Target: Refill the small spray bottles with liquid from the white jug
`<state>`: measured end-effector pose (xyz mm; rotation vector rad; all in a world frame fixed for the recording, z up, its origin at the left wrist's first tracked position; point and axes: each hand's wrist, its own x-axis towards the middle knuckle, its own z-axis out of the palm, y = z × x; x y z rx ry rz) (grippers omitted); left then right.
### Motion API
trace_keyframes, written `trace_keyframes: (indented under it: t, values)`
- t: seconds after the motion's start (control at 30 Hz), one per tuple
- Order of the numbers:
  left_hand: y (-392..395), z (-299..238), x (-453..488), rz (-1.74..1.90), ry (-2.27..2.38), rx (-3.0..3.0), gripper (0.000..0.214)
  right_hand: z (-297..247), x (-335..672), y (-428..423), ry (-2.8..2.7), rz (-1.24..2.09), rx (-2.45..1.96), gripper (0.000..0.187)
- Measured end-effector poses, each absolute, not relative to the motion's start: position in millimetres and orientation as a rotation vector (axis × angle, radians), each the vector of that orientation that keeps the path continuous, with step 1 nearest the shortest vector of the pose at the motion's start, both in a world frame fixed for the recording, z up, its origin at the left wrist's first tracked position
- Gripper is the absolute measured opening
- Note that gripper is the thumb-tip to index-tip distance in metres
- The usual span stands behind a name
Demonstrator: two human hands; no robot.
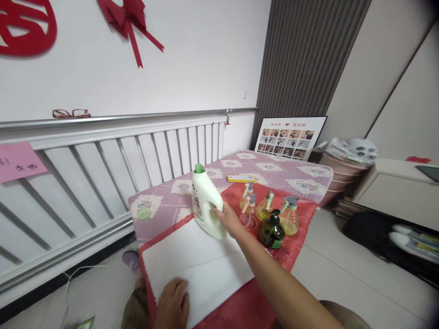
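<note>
My right hand (227, 219) is closed around the handle of a pale cream laundry detergent bottle (206, 201). The bottle is upright but leans a little, over the far edge of a white sheet (192, 260), and a green spout tops it; I cannot tell whether its base touches the sheet. My left hand (173, 301) rests palm down on the sheet's near left corner, fingers loosely bent, with nothing in it. A light green cap (144, 213) lies on the table's left end. Right of my right hand stand a dark pump bottle (272, 232) and several clear pump bottles (291, 221) with coloured liquid.
Under the sheet a red cloth (236, 301) covers part of the pink-patterned tablecloth (305, 171). Behind the bottles lies a yellow-edged box (242, 178). A white radiator (154, 160) runs along the wall. Pink baskets (338, 171) and a photo board (291, 137) stand beyond the table.
</note>
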<state>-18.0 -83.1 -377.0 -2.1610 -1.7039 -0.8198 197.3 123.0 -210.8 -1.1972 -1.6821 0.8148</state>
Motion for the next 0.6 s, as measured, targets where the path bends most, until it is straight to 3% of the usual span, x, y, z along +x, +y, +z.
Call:
trace_keyframes:
  t: [0.17,0.6]
  values:
    - [-84,-378,-20,-0.850,-1.665,-2.136,0.025,-207,236,77,-1.664,0.743,-1.164,0.022]
    - [-77,-399,-41,-0.817,-1.426,-2.175,0.025,-248,308,24,-1.379,0.529,-1.312,0.032]
